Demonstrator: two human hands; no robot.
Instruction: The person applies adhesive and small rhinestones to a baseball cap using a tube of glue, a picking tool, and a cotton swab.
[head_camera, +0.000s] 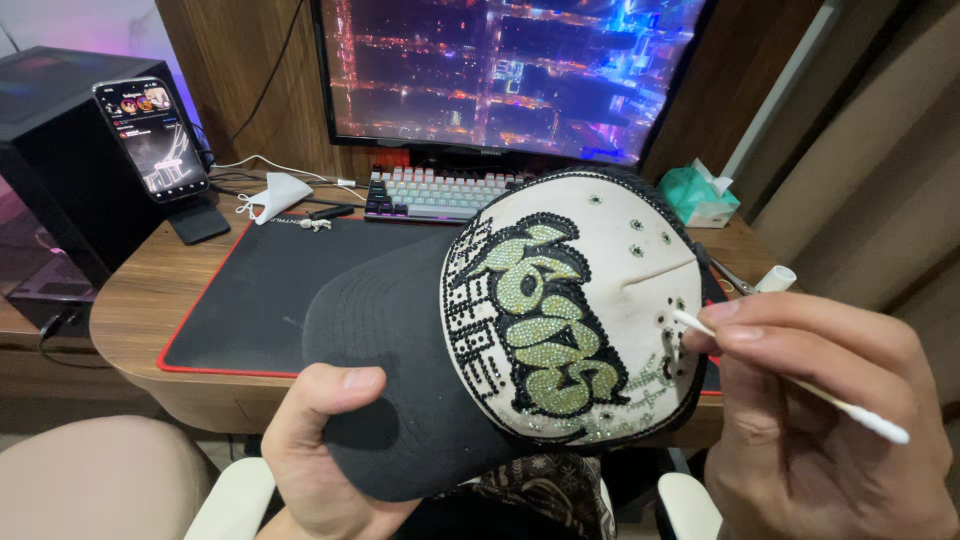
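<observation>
Gripping the cap's black brim, the left hand steadied it — the right hand pinched a cotton swab against its white front panel.

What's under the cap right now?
Under the cap, the left hand grips its brim, with the black desk mat beyond. The cap hides the mat's right part and the keyboard's near corner.

Wide dark monitor cut off by top edge; black computer tower cropped at left; right hand clipped at lower right.
</observation>
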